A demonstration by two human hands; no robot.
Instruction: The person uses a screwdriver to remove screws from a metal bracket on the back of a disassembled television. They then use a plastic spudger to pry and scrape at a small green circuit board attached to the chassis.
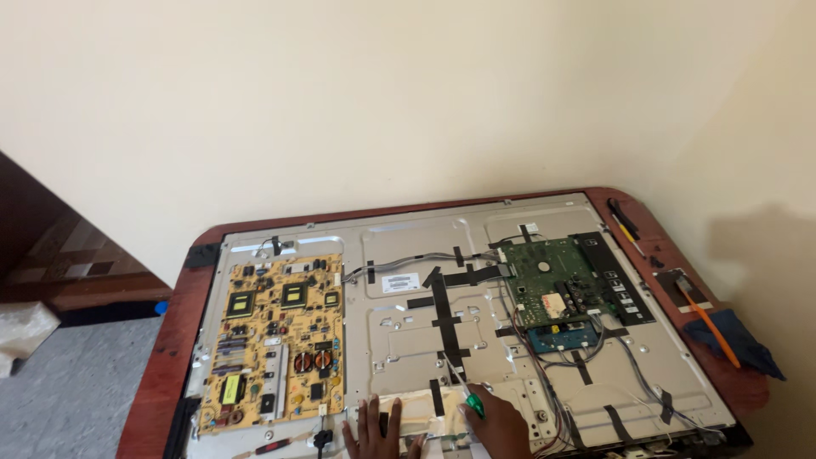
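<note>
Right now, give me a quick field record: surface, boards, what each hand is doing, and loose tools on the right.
Surface: opened flat-panel back lying on a reddish wooden table by a cream wall.
Boards: yellow circuit board on the left; green circuit board on the right, with a small blue board below it.
Left hand: flat on the panel's near edge, fingers spread, holding nothing.
Right hand: gripping a green-handled screwdriver, tip pointing up-left at the taped centre.
Loose tools: orange-handled tool on a dark blue cloth.

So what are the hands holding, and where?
The right hand holds a screwdriver by its green handle. The left hand holds nothing; it rests flat.
</note>
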